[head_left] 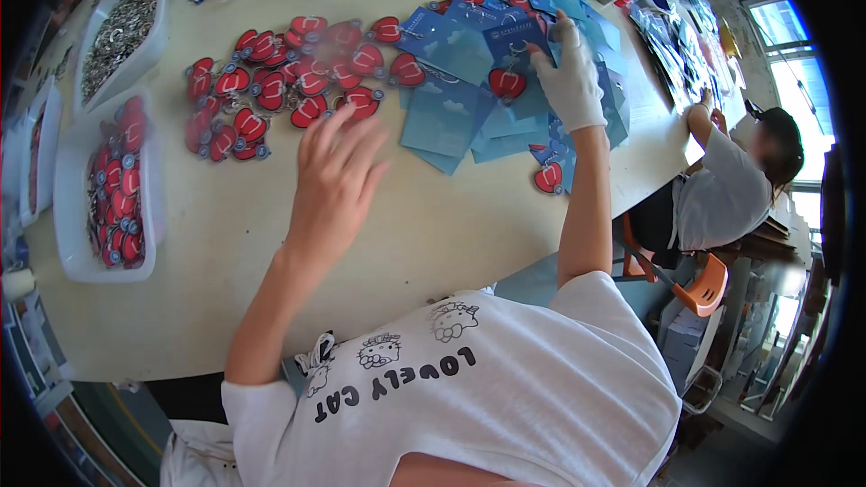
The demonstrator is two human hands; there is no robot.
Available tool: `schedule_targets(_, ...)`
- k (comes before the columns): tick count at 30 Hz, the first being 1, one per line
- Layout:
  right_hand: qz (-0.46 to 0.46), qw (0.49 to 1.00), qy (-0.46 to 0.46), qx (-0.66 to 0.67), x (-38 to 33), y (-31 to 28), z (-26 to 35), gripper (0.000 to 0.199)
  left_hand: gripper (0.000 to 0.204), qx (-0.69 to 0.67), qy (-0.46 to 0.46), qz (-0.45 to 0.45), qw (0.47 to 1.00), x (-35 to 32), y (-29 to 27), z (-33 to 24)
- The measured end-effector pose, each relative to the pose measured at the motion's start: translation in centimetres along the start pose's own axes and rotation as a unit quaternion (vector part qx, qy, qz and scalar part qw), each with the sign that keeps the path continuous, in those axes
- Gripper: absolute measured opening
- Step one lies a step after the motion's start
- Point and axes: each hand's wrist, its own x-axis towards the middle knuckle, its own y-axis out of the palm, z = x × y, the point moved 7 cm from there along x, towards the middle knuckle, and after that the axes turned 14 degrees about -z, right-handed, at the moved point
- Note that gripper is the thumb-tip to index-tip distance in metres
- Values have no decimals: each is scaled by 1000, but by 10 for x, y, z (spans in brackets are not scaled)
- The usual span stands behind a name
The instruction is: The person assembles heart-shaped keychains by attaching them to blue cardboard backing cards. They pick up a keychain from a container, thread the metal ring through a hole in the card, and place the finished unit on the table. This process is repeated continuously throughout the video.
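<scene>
Left hand (332, 171) bare, blurred, fingers spread wide, holding nothing, hovering above the table (433, 243) just at 6 o'clock of the loose pile of red heart keychains (289, 77). Right hand (570, 77) in a white glove, fingers pressed down on a blue backing card (514, 45) that carries a red heart keychain (507, 83); whether it pinches the card or only pins it flat, cannot tell. That card sits on top of the spread of blue cards (451, 108) at 3 o'clock of the red pile. Another carded heart (548, 178) lies at 6 o'clock of the gloved hand, at the edge of the spread.

Containers: white tray (63, 216) at 9 o'clock of the left hand, filled with red heart keychains. White bin (122, 22) at 11 o'clock, full of small metal rings. A second person in a white shirt (722, 198) sits at 3 o'clock, across the table corner.
</scene>
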Motion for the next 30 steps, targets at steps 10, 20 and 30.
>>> schedule_targets(10,96,968,-224,-56,-68,80,74,62,55,179,43,-20,983,64,101,66)
schedule_targets(20,195,931,-307,-23,-23,64,14,57,52,123,82,24,989,52,71,91)
schedule_targets(30,105,944,-303,-76,-13,34,54,39,43,141,55,57,987,35,44,108)
